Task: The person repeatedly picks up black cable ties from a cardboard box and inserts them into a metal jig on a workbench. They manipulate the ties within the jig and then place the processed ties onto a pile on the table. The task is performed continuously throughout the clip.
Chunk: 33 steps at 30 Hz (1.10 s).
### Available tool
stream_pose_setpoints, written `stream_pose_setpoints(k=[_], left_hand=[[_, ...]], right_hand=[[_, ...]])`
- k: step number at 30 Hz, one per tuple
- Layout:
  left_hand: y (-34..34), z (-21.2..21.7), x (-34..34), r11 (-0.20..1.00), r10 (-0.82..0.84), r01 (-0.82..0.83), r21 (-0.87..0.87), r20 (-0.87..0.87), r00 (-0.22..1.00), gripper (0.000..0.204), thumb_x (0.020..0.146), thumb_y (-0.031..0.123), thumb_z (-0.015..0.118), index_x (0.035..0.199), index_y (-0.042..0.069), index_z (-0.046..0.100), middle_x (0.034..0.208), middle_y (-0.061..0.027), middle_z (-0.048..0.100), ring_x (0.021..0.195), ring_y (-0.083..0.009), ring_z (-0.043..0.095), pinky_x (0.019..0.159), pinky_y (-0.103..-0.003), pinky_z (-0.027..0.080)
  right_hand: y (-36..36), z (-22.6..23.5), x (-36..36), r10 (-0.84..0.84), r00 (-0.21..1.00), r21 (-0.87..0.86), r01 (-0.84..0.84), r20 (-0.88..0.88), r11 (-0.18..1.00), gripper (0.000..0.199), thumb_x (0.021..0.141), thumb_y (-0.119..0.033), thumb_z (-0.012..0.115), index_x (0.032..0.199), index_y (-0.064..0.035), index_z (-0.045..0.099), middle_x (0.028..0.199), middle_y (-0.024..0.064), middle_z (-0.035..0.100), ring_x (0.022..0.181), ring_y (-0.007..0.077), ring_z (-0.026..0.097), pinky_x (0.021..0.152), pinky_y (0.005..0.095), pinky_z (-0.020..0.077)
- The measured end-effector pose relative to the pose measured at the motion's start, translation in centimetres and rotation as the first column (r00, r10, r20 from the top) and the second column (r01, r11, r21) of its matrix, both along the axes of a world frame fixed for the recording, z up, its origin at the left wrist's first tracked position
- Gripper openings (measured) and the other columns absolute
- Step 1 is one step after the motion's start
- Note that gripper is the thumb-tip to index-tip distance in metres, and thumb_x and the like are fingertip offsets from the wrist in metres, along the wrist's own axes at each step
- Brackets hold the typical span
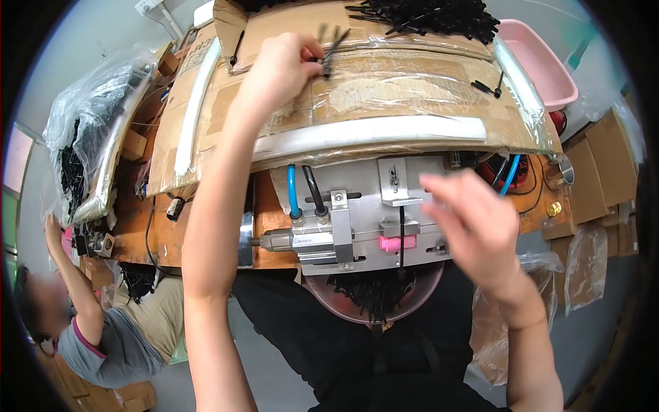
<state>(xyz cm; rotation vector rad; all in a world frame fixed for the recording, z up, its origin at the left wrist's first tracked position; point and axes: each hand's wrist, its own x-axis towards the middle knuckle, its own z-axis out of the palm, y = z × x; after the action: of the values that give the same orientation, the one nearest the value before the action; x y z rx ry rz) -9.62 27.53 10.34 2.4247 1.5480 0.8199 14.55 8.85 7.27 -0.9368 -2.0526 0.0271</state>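
High on the left of the cardboard-covered board [384,89], my left hand [283,65] pinches one or more thin black stick-like parts [333,56] with thicker ends; blur hides how many. My right hand [477,223] hovers just right of a metal fixture [367,237]. Its thumb and fingers are apart, slightly blurred, with nothing visible between them. A similar black stick [402,237] stands lengthwise in the fixture, across a pink block [390,244] and under a metal bracket [394,180]. An air cylinder [312,246] with blue and black hoses sits at the fixture's left.
A pile of black sticks [439,17] lies at the board's far edge, with loose ones [491,86] at its right. Below the fixture, a pinkish bowl [429,302] holds many more. A pink basin [539,62] stands far right. A co-worker [113,343] sits at the left beside a plastic-wrapped bundle [96,123].
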Motion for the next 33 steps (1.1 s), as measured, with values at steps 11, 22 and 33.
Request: stream_pose_setpoints(k=[11,22,33], left_hand=[[-6.0,2.1,-0.7,0.993,0.046,-0.057,0.107,0.109,0.993,0.021,0.083,0.001,0.070,0.104,0.000,0.069,0.090,-0.0097,0.071,0.086,-0.0153,0.068,0.079,-0.027,0.053],[-27.9,-9.7,8.7,0.998,0.006,0.009,0.066,-0.218,0.976,0.061,0.076,0.001,0.060,0.136,-0.007,0.049,0.093,-0.0077,0.051,0.080,-0.0196,0.050,0.072,-0.029,0.043],[-27.2,-9.9,10.0,1.000,0.011,-0.009,0.008,-0.327,0.945,0.066,0.078,0.001,0.059,0.140,-0.013,0.039,0.096,-0.0098,0.051,0.086,-0.0214,0.051,0.075,-0.030,0.045]], right_hand=[[13.2,4.8,-3.4,0.026,0.868,-0.184,0.076,0.496,0.980,0.018,0.082,-0.012,0.067,0.096,-0.0014,0.066,0.096,0.0231,0.067,0.089,0.0379,0.066,0.075,0.0452,0.0521],[10.7,2.8,2.0,-0.185,0.969,0.150,0.160,0.167,0.976,0.024,0.077,0.007,0.056,0.099,0.0047,0.065,0.093,0.0184,0.060,0.088,0.0348,0.061,0.078,0.0398,0.0481],[9.4,3.8,3.1,-0.287,0.956,0.166,0.274,0.065,0.947,0.018,0.076,-0.002,0.074,0.093,0.0016,0.070,0.076,0.0108,0.060,0.068,0.0213,0.059,0.062,0.0322,0.0460]])
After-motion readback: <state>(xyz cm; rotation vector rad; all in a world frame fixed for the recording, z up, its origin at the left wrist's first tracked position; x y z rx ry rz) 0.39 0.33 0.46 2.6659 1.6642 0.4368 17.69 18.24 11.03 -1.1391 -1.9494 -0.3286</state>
